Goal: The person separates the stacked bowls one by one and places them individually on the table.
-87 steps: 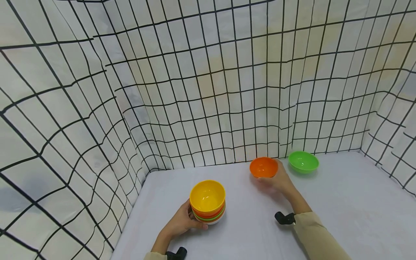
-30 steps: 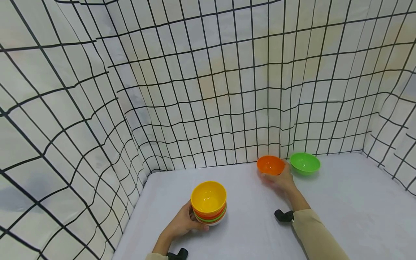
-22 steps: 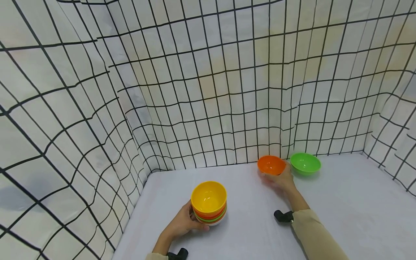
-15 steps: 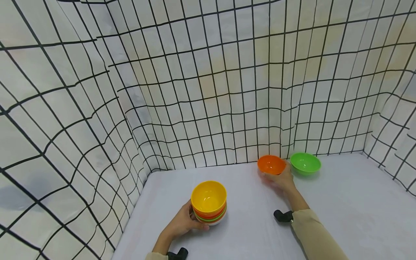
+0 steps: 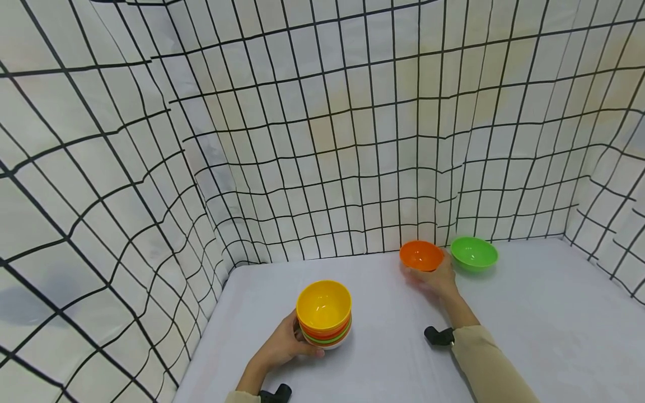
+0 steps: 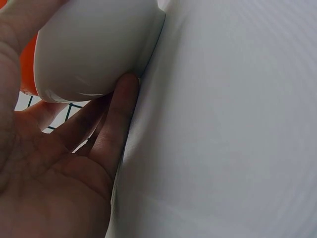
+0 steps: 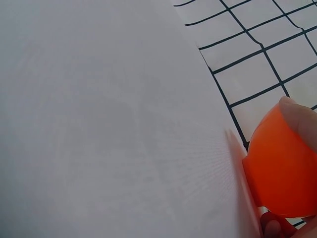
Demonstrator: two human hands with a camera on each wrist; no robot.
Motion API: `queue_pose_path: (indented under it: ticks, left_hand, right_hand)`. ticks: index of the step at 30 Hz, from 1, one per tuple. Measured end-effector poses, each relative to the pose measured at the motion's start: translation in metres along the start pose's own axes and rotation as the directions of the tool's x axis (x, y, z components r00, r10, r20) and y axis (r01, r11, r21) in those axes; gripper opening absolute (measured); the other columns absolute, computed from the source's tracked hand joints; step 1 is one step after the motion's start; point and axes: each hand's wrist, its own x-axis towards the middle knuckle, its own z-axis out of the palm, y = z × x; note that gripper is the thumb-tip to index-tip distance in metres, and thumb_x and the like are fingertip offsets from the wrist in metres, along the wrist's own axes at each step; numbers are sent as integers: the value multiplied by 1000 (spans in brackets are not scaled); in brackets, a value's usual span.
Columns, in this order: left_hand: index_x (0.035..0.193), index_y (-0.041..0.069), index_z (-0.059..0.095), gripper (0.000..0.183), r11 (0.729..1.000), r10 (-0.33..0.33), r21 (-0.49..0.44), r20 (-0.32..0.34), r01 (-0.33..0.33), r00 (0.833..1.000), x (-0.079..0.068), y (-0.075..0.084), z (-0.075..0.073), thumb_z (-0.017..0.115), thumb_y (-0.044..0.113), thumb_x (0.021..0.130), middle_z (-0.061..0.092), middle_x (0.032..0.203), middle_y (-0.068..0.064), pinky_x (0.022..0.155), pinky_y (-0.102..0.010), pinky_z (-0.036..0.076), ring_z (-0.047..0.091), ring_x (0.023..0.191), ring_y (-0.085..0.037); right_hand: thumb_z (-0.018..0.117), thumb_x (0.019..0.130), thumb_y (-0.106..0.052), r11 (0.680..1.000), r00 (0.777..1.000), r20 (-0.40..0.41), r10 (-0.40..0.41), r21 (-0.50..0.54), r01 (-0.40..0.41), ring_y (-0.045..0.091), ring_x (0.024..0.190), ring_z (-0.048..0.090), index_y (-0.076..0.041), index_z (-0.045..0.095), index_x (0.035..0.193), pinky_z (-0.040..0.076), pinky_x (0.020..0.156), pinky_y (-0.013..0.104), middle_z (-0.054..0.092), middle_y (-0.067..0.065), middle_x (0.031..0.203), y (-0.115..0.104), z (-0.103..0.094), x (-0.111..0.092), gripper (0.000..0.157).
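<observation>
A stack of nested bowls stands on the white cloth at centre left, a yellow bowl (image 5: 324, 305) on top. Orange and green rims show under it, with a white bowl (image 6: 99, 47) at the bottom. My left hand (image 5: 284, 342) grips the stack low on its left side, thumb in front; in the left wrist view its fingers curve around the white bowl. Farther back, an orange bowl (image 5: 420, 256) sits upright near the back wall. My right hand (image 5: 439, 276) holds it from the front and right, thumb on its side in the right wrist view.
A green bowl (image 5: 473, 253) stands just right of the orange bowl, close to my right fingers. The white tablecloth (image 5: 383, 347) spans the surface. Black-gridded white sheets (image 5: 312, 140) rise behind and at both sides.
Since the earliest frame, my right hand has moved the orange bowl a little right and back, nearer the green bowl. In the last second both hands stay still. The stack keeps its place.
</observation>
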Motion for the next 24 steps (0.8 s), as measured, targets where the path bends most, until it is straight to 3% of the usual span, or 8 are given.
queue_pose_path:
  ticks: [12, 19, 24]
  left_hand:
    - [155, 24, 37, 104, 1000, -1, 14, 2, 1, 1000, 0, -1, -1, 95, 17, 70, 50, 155, 2, 127, -54, 29, 44, 147, -27]
    - [155, 25, 37, 103, 1000, 9, 6, 6, -9, 1000, 1, -2, -1, 95, 16, 70, 50, 155, 2, 127, -52, 30, 45, 147, -26]
    - [155, 25, 38, 103, 1000, 0, 26, -5, 0, 1000, 1, -2, -1, 96, 19, 69, 50, 155, 3, 127, -54, 29, 43, 149, -28]
  right_hand:
    - [81, 85, -24, 998, 1000, -6, 24, -53, -24, 53, 148, 21, -6, -5, 162, 26, 124, 68, 15, 33, 163, -7, -3, -3, 117]
    - [80, 86, -39, 990, 999, -43, 2, -142, -8, 55, 147, 14, -3, -1, 162, 28, 121, 71, 12, 35, 162, -28, -7, -12, 117]
    - [80, 85, -38, 986, 995, -63, -80, -150, 70, 52, 148, 20, -4, 5, 163, 28, 122, 68, 18, 29, 164, -53, -8, -25, 113]
